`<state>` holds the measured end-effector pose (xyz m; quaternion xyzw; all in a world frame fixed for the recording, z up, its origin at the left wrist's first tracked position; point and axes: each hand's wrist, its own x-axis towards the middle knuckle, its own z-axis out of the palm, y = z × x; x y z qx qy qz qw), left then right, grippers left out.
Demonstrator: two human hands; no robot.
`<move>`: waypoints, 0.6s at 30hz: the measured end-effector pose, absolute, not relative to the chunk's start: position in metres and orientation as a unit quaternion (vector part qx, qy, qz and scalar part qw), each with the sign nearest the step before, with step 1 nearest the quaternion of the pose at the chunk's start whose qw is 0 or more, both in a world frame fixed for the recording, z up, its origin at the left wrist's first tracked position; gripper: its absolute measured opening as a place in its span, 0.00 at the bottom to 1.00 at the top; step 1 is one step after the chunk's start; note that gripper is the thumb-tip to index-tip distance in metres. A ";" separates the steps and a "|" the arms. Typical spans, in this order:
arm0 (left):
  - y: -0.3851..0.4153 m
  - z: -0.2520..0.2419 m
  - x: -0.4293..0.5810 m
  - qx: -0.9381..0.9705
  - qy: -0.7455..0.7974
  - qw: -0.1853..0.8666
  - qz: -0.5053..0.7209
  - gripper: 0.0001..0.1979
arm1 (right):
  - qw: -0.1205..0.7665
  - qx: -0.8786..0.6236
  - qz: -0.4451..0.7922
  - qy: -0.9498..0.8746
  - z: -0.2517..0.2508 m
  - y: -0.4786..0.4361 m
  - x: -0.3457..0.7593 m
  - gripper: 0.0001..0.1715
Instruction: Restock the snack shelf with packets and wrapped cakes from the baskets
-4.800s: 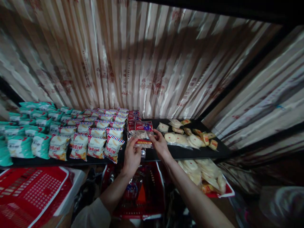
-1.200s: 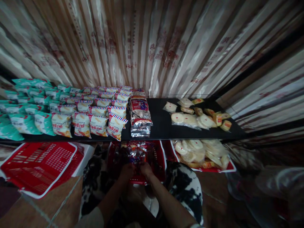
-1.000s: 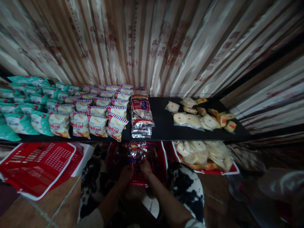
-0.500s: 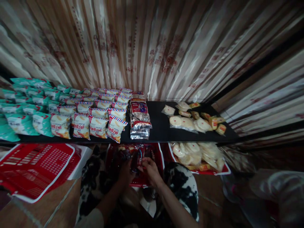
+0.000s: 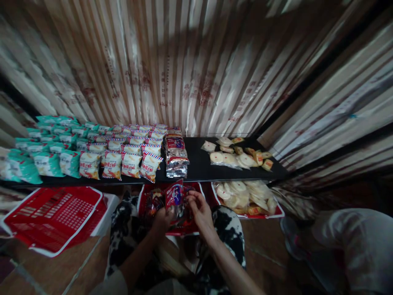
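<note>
Both my hands hold one red snack packet upright above a red basket on the floor. My left hand grips its lower left edge. My right hand pinches its right side. More dark red packets lie in the basket under it. Just beyond, on the black shelf, a row of the same red and silver packets runs front to back.
Left on the shelf stand rows of striped shrimp-cracker bags and teal bags. Round pale cakes lie at its right end. An upturned red basket sits lower left, a red tray of cakes lower right. Striped curtain behind.
My hands were placing a packet on the shelf row, then dropped into the red basket. They have now lifted a red packet up out of it.
</note>
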<state>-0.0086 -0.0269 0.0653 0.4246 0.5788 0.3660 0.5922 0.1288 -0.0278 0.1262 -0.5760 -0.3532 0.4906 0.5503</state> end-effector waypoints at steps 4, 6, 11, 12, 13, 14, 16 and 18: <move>-0.022 0.094 -0.016 0.406 0.510 0.657 0.379 0.19 | 0.541 -0.605 0.410 -0.416 0.132 -0.031 0.145 0.23; -0.020 0.108 -0.018 0.398 0.483 0.680 0.382 0.19 | 0.506 -0.600 0.453 -0.423 0.135 -0.035 0.150 0.24; -0.015 0.135 -0.009 0.410 0.450 0.692 0.388 0.16 | 0.467 -0.550 0.556 -0.414 0.141 -0.045 0.152 0.26; -0.014 0.139 -0.006 0.408 0.454 0.688 0.392 0.15 | 0.480 -0.548 0.553 -0.406 0.142 -0.046 0.152 0.26; -0.012 0.143 -0.002 0.406 0.458 0.685 0.395 0.15 | 0.494 -0.549 0.546 -0.396 0.142 -0.045 0.152 0.26; -0.009 0.147 0.002 0.405 0.462 0.681 0.399 0.15 | 0.509 -0.550 0.541 -0.383 0.142 -0.044 0.154 0.25; -0.002 0.154 0.010 0.410 0.467 0.669 0.407 0.16 | 0.533 -0.543 0.541 -0.358 0.144 -0.037 0.158 0.24; 0.008 0.161 0.018 0.420 0.478 0.649 0.418 0.20 | 0.551 -0.531 0.546 -0.341 0.150 -0.024 0.164 0.24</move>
